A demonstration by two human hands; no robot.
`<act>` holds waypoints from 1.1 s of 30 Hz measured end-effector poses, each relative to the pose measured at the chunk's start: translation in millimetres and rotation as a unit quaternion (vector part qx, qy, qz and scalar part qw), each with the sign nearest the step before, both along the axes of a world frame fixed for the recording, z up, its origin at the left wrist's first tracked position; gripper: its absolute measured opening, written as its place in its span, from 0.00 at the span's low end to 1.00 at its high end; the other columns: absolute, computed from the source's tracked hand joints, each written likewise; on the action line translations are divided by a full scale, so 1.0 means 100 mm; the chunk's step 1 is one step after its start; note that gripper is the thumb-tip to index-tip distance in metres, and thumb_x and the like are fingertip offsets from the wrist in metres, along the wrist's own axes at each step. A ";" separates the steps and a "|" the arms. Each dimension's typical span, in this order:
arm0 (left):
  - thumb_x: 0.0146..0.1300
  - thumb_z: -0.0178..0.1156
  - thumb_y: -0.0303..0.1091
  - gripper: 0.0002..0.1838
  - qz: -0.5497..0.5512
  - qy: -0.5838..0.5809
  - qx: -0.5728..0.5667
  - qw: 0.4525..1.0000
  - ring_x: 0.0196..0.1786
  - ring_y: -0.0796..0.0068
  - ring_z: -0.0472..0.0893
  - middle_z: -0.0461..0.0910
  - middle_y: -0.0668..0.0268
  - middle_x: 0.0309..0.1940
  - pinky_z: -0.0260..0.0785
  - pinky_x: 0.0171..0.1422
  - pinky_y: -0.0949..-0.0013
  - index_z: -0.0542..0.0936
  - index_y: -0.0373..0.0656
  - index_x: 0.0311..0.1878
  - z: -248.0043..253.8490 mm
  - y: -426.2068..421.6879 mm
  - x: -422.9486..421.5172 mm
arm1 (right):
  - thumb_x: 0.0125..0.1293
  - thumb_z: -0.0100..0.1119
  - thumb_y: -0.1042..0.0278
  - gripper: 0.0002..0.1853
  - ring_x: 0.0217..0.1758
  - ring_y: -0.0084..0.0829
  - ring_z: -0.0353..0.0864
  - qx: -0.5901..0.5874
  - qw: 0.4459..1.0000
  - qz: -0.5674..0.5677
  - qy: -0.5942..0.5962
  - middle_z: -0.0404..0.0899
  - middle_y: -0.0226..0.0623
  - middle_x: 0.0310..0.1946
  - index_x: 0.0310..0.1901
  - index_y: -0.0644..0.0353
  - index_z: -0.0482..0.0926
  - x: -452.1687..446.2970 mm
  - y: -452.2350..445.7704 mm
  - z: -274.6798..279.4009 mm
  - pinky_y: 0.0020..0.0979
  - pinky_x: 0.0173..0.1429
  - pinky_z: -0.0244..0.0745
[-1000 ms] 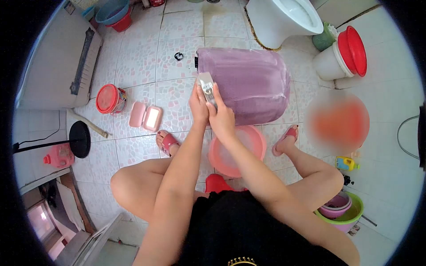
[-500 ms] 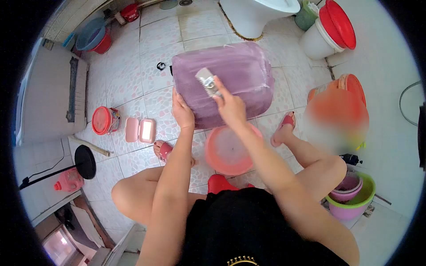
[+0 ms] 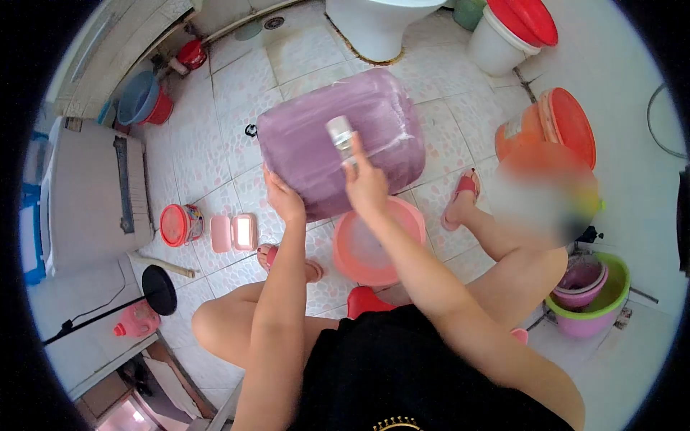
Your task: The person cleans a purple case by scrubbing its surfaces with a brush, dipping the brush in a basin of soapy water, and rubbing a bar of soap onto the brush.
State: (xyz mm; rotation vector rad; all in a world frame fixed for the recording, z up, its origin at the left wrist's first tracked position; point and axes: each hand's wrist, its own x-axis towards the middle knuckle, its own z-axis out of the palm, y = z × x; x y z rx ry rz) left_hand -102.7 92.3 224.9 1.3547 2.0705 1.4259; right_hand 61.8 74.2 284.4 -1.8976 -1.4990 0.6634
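Note:
A purple, rounded, box-like case point(image 3: 298, 154) with whitish soapy streaks lies on the tiled floor before me. My left hand point(image 3: 286, 200) grips its near left edge, the thumb along the side. In my right hand point(image 3: 368, 188) is a small pale scrub brush point(image 3: 339, 133), held over the middle of the case's upper face. My fingers partly hide its handle, and whether the bristles touch the surface I cannot tell. Just below the case, between my feet, stands a pink basin point(image 3: 352, 269) with cloudy water in it.
At left are an open pink soap box point(image 3: 233, 233) and a red-lidded tub point(image 3: 181, 224). A toilet point(image 3: 381, 32) stands at the back. Along the right wall are a white bucket point(image 3: 496, 47), an orange bucket point(image 3: 519, 129) and nested basins point(image 3: 593, 316).
The brush has moved right across the case, toward its middle. The whole view has turned slightly, so the case appears further left and more tilted. Both hands keep their grips.

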 end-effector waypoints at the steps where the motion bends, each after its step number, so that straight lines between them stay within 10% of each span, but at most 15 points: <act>1: 0.78 0.37 0.44 0.25 0.001 0.000 -0.005 1.000 0.62 0.45 0.75 0.74 0.46 0.62 0.67 0.64 0.54 0.68 0.40 0.69 -0.03 0.01 -0.01 | 0.69 0.55 0.61 0.35 0.31 0.58 0.82 -0.029 0.999 0.025 -0.003 0.82 0.55 0.27 0.76 0.37 0.54 -0.14 -0.04 0.05 0.54 0.38 0.75; 12: 0.79 0.36 0.43 0.25 -0.030 0.015 -0.013 0.999 0.61 0.43 0.75 0.75 0.45 0.61 0.68 0.63 0.53 0.66 0.40 0.70 0.00 -0.02 -0.04 | 0.69 0.57 0.59 0.31 0.37 0.56 0.83 -0.075 0.982 0.169 -0.044 0.83 0.53 0.31 0.72 0.29 0.62 0.00 0.16 0.22 0.51 0.44 0.76; 18: 0.79 0.37 0.42 0.25 -0.029 0.052 -0.036 0.998 0.65 0.45 0.73 0.71 0.47 0.65 0.67 0.65 0.56 0.63 0.40 0.72 0.04 -0.02 -0.05 | 0.68 0.57 0.59 0.30 0.39 0.54 0.83 0.015 0.997 0.036 -0.070 0.83 0.51 0.33 0.71 0.30 0.63 1.03 0.41 0.08 0.51 0.45 0.76; 23: 0.75 0.41 0.37 0.27 -0.053 0.291 -0.048 0.954 0.77 0.53 0.57 0.57 0.52 0.75 0.48 0.78 0.53 0.59 0.38 0.74 0.14 0.06 -0.05 | 0.65 0.64 0.62 0.36 0.65 0.44 0.76 0.120 0.982 0.071 0.125 0.74 0.52 0.63 0.73 0.45 0.62 1.56 0.28 -0.02 0.35 0.67 0.69; 29: 0.71 0.43 0.43 0.34 -0.122 0.472 -0.103 0.867 0.80 0.55 0.47 0.51 0.50 0.77 0.34 0.82 0.49 0.56 0.32 0.74 0.35 0.38 -0.07 | 0.55 0.74 0.49 0.41 0.54 0.36 0.82 0.071 0.979 -0.078 0.177 0.81 0.55 0.53 0.63 0.70 0.72 1.77 0.43 -0.48 0.32 0.58 0.74; 33: 0.71 0.42 0.44 0.35 -0.168 0.494 -0.099 0.847 0.81 0.51 0.44 0.48 0.45 0.77 0.32 0.82 0.50 0.55 0.28 0.74 0.34 0.58 -0.11 | 0.53 0.76 0.48 0.30 0.38 0.31 0.83 -0.057 0.969 -0.051 0.234 0.85 0.46 0.36 0.44 0.70 0.82 1.65 0.46 -0.39 0.34 0.45 0.75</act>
